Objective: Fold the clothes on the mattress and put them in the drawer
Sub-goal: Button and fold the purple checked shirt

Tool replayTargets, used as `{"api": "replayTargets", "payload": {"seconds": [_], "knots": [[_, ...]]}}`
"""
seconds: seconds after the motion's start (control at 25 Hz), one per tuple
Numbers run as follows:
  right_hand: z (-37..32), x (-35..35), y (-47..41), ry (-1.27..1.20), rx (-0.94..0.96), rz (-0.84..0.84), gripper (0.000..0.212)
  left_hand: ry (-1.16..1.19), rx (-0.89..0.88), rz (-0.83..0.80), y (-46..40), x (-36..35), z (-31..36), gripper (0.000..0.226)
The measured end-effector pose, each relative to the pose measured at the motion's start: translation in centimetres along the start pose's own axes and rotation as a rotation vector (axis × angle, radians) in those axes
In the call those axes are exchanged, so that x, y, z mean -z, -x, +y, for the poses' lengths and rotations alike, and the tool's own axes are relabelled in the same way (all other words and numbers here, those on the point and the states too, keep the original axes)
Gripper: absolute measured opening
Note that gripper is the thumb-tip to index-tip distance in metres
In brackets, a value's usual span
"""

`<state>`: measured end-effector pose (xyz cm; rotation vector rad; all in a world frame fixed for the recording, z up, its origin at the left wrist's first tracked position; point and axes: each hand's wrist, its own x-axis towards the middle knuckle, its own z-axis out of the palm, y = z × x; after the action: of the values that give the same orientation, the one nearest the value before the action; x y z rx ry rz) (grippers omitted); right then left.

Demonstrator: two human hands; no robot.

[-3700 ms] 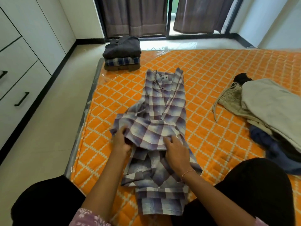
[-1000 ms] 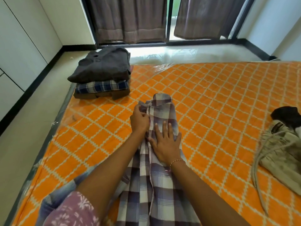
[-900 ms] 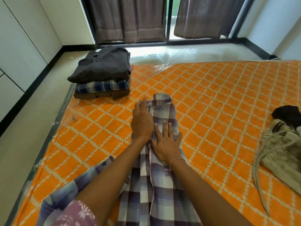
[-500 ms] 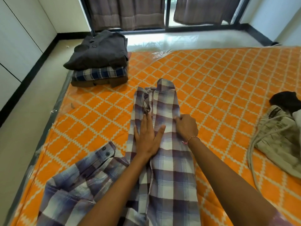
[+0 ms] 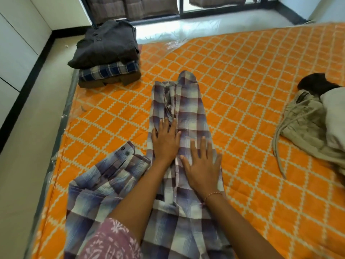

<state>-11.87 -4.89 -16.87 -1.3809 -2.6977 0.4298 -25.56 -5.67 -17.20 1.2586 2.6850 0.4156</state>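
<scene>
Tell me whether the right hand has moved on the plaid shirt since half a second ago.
Yes. The right hand has slid back along the plaid shirt, away from its collar end and toward the person. It now lies flat beside the left hand.

bare mattress btwn folded stack at left & clothes pile at right.

Plaid shirt hem cut off below; unfolded pile cropped right.

Both hands, left hand and right hand, press flat on the plaid shirt lying lengthwise on the orange mattress; a folded stack sits beyond the shirt's left, apparently three garments.
</scene>
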Motion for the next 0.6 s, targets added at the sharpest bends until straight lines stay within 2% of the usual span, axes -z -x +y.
{"api": "replayTargets", "payload": {"seconds": [0.08,0.12,0.2,0.24,0.32,0.4,0.44,0.48,0.52,0.6], "knots": [[1.4,0.4,-0.1,-0.011,-0.123,-0.097,0.07,0.026,-0.033,-0.087,-0.2,0.7,0.2,0.054],[1.8,1.0,-0.2,-0.016,-0.163,-0.121,0.069,0.107,-0.059,-0.133,0.0,1.5,0.3,0.054],[0.9,2.4,0.9,-0.006,-0.118,-0.121,0.068,0.363,-0.06,-0.2,2.0,4.4,-0.4,0.05],[0.3,2.4,2.1,0.006,-0.055,-0.146,0.068,0.424,-0.044,-0.165,3.8,5.6,-1.6,0.047],[-0.5,2.0,4.5,0.035,0.026,-0.196,0.065,0.343,0.025,0.088,8.3,8.0,-5.0,0.044],[-0.9,1.9,5.4,0.029,-0.008,-0.151,0.064,0.213,0.242,0.344,13.2,9.9,-8.4,0.048],[-1.4,2.0,5.5,0.004,-0.038,-0.113,0.063,0.2,0.427,0.389,15.1,10.1,-9.8,0.052],[-2.3,2.1,6.0,-0.034,-0.033,-0.057,0.061,0.227,0.637,0.367,16.7,10.6,-10.9,0.056],[-3.7,2.2,6.9,-0.078,0.025,0.031,0.056,0.29,0.809,0.278,17.8,10.5,-12.2,0.06],[-6.8,2.1,9.9,-0.111,0.233,0.174,0.043,0.489,0.923,0.064,19.0,10.2,-13.6,0.059]]}}
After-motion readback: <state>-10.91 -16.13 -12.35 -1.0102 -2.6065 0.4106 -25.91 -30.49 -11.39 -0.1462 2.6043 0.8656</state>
